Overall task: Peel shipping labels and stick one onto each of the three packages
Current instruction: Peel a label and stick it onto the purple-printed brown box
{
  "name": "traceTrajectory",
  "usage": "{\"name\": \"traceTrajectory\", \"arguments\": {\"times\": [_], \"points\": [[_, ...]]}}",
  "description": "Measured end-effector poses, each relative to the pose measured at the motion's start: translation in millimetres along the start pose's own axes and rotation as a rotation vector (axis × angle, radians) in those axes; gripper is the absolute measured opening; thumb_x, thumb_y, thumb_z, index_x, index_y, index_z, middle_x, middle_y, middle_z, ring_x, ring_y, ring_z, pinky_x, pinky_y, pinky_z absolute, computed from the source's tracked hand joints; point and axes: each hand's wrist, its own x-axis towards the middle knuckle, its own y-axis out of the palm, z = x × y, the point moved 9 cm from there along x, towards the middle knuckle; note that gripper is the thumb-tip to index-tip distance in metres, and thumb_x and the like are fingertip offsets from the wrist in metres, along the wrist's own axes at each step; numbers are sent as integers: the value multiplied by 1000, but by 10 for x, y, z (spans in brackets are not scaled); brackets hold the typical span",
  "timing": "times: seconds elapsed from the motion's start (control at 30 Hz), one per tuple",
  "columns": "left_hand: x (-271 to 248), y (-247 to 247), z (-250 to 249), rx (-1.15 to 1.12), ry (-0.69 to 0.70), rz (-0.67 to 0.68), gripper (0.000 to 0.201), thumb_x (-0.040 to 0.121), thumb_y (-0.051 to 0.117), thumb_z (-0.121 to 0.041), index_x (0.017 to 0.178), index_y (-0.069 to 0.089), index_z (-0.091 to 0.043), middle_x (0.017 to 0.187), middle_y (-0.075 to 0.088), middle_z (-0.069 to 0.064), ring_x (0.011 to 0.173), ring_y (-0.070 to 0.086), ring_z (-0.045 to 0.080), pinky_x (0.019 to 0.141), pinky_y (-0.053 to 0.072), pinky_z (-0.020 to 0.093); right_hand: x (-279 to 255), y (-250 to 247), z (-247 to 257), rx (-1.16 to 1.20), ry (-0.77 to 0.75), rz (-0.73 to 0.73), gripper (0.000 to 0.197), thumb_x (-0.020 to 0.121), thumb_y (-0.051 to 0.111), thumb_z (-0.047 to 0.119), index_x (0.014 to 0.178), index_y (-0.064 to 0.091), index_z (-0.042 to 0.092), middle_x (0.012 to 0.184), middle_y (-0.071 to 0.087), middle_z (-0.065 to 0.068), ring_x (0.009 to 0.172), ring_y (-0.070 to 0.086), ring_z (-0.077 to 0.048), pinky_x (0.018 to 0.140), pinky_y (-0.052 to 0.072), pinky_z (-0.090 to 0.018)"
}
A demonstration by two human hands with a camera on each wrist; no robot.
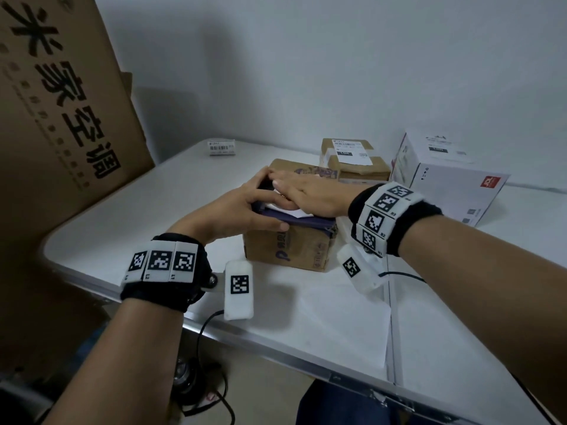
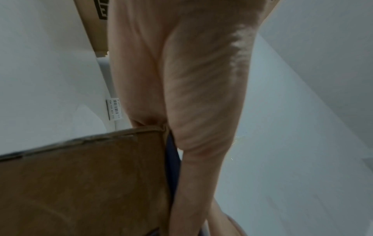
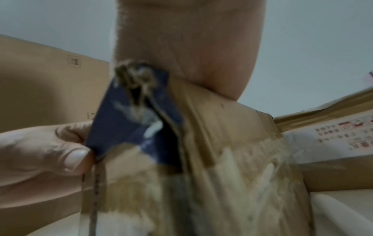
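Observation:
A small brown cardboard box with a dark purple top stands mid-table. A white shipping label lies on its top, mostly covered. My right hand lies flat, fingers straight, pressing on the label. My left hand grips the box's left end, thumb on the near side and fingers curled over the far edge. In the right wrist view the left thumb presses the box under my right palm. Behind stand a labelled brown package and a labelled white package.
A small stack of labels lies at the table's back left, also in the left wrist view as the label stack. A big cardboard carton leans at the left. A white backing sheet lies near the table's front edge.

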Motion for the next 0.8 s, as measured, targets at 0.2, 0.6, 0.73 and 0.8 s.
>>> {"name": "traceTrajectory", "arguments": {"times": [0.2, 0.6, 0.73, 0.8], "points": [[-5, -2, -5, -52, 60, -20, 40, 75, 77, -6, 112, 71, -21, 142, 26, -36, 130, 29, -19, 100, 27, 2, 108, 3, -160, -90, 128, 24, 57, 102, 7, 45, 154, -2, 21, 162, -5, 6, 148, -5, -9, 121, -2, -43], [13, -18, 36, -51, -33, -23, 39, 76, 76, -9, 110, 70, -29, 128, 35, -39, 108, 40, -28, 85, 34, -2, 202, -25, -388, -131, 274, 69, 56, 102, 8, 44, 153, -1, 23, 162, -3, 4, 149, -4, -20, 119, -1, -45], [12, -22, 81, -72, -90, -23, 38, 74, 78, -12, 104, 72, -35, 131, 38, -34, 115, 41, -17, 85, 35, -2, 166, -55, -451, -125, 306, 60, 57, 102, 10, 44, 154, 0, 22, 162, -3, 4, 149, -2, -22, 119, 1, -48], [6, -26, 99, -62, -118, -23, 38, 74, 79, -13, 102, 72, -38, 139, 35, -26, 122, 39, -8, 88, 35, -1, 129, -88, -494, -130, 334, 55, 56, 103, 11, 42, 154, 1, 20, 162, -3, 3, 149, 0, -23, 119, 2, -50]]}}
